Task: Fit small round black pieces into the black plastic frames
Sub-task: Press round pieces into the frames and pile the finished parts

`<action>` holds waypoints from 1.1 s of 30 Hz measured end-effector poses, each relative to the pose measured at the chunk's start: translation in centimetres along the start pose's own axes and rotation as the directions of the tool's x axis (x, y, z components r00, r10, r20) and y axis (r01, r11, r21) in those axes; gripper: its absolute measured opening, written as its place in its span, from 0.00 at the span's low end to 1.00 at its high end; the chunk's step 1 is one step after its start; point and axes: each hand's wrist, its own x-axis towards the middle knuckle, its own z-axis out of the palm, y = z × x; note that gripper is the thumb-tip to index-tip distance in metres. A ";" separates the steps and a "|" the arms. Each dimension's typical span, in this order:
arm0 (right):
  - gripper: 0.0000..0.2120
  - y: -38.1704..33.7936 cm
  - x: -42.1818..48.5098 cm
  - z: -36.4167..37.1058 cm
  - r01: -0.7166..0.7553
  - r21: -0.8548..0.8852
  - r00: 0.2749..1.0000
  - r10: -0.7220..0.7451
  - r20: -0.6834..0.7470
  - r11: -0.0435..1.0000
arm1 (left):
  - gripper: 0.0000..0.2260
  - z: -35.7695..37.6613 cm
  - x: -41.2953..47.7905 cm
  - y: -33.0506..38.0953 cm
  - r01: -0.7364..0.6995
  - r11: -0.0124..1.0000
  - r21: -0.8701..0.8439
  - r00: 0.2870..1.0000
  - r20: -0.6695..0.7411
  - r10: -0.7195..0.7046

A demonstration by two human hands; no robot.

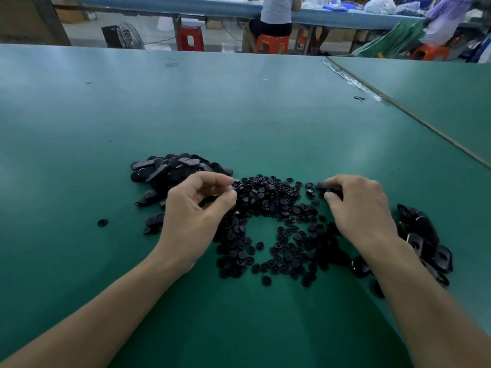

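The small round pieces (pixel 268 208) lay heaped mid-bench (pixel 132 115) for easy reach, a frame pile (pixel 170 168) at ten o'clock and a second pile (pixel 425 235) at four, while the right hand (pixel 358 205) gripped a black frame (pixel 330 191) ready and the left hand (pixel 196 208) curled at the heap, holding what I could not tell.

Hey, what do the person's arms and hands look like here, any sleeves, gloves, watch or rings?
Both are bare. The left hand and right hand wear no gloves, and no rings show on the visible fingers. The left forearm and right forearm run uncovered to the picture's bottom edge, with no sleeve, watch, bracelet or strap at either wrist.
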 end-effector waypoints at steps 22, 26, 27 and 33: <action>0.09 -1.3 0.5 -0.5 0.030 0.335 0.995 0.003 -0.096 0.942 | 0.06 0.0 0.0 0.0 0.026 0.999 -0.027 0.996 0.081 -0.024; 0.07 -4.2 -1.0 -0.4 -0.047 0.776 0.998 -0.004 0.063 0.630 | 0.12 0.1 -0.2 0.3 0.051 0.997 -0.061 0.991 0.127 -0.043; 0.06 -4.9 -1.5 0.0 -0.077 0.847 0.994 -0.028 0.108 0.526 | 0.15 0.1 -0.2 0.4 0.058 0.997 -0.056 0.990 0.133 -0.050; 0.06 -6.5 -3.8 2.2 -0.182 0.943 0.964 -0.138 0.226 0.278 | 0.14 0.3 -0.5 0.7 0.049 0.999 0.000 0.980 0.191 -0.048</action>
